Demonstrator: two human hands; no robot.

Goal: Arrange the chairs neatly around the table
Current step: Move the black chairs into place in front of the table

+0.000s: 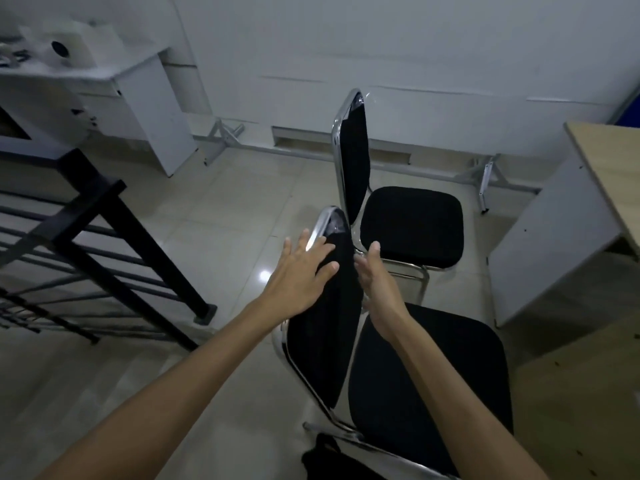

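Observation:
Two black padded chairs with chrome frames stand one behind the other, both facing right toward a light wooden table (613, 174) at the right edge. The near chair (429, 368) is right below me; its backrest (322, 334) rises between my hands. My left hand (301, 271) is open, fingers spread, resting on the left face of that backrest near its top. My right hand (375, 275) is open on the other side of the backrest, palm toward it, holding nothing. The far chair (412, 226) stands just beyond, untouched.
A black metal rack (114, 230) stands on the left. A white desk (138, 98) with blurred items sits at the back left against the wall. A grey metal frame (485, 174) lies along the wall's foot. The table's grey side panel (550, 244) faces the chairs. Glossy tiled floor lies between.

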